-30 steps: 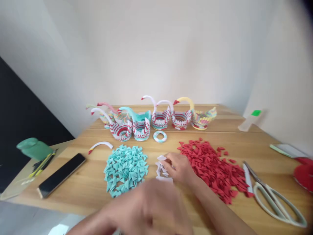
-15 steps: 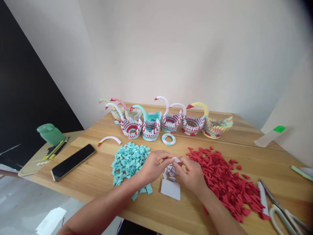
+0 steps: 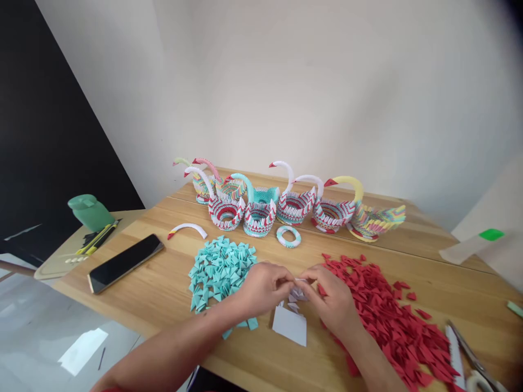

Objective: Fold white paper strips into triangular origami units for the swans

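Note:
My left hand (image 3: pixel 267 283) and my right hand (image 3: pixel 332 296) meet fingertip to fingertip, pinching a small white paper piece (image 3: pixel 300 280) that their fingers mostly cover. Beneath them lies a little heap of folded white pieces (image 3: pixel 293 306), partly hidden by my fingers. A stack of white paper rectangles (image 3: pixel 290 325) is just in front of it. Folded teal pieces (image 3: pixel 220 269) are piled beside my left hand, and a larger pile of folded red pieces (image 3: pixel 388 316) spreads beside my right hand.
Several paper swans (image 3: pixel 259 218) stand along the back. A teal and white ring (image 3: pixel 288 237) and a curved white neck (image 3: pixel 188 226) lie before them. A phone (image 3: pixel 126 262) is at left, scissors (image 3: pixel 474 356) at right, and a green container (image 3: pixel 90 212) beyond the left edge.
The view has shifted slightly. Both hands are lower and nearer the white stack, and the white piece between them is now more covered by the fingers.

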Demonstrator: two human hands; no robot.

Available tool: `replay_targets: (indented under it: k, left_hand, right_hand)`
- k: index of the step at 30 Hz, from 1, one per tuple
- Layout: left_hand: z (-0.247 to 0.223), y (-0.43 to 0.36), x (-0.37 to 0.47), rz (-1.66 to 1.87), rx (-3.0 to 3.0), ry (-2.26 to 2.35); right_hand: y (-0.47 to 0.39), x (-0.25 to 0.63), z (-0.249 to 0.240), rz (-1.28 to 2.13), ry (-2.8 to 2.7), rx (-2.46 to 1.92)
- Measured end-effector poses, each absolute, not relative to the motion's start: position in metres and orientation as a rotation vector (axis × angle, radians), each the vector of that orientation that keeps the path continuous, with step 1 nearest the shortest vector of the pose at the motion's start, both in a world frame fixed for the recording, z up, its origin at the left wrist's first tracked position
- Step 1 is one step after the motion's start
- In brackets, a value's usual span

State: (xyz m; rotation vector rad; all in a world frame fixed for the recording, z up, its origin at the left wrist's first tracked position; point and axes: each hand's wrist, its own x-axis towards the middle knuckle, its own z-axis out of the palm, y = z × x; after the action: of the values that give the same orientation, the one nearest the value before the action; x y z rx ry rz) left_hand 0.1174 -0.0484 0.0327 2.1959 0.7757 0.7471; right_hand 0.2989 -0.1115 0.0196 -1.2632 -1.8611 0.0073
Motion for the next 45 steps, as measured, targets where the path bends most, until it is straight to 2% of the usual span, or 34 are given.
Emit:
replay_targets:
  k: [8, 29, 37, 40, 45]
  left_hand:
    - [0.034, -0.053, 0.120, 0.667, 2.185, 0.819]
    - [0.021, -0.054, 0.122, 0.826, 2.157, 0.723]
    - [0.024, -0.058, 0.121, 0.786, 2.172, 0.701]
    - [0.026, -0.059, 0.122, 0.746, 2.018, 0.682]
    - [0.027, -0.054, 0.124, 0.571, 1.274, 0.508]
  right_hand:
    - [-0.112, 0.295, 0.017, -0.045, -1.889, -1.239]
    - [-0.113, 0.297, 0.020, 0.023, -1.844, -1.268]
    - [-0.115, 0.291, 0.020, -0.071, -1.866, -1.265]
    - [-0.116, 0.290, 0.023, -0.072, -1.855, -1.262]
    - [-0.117, 0.292, 0.026, -0.022, -1.811, -1.274]
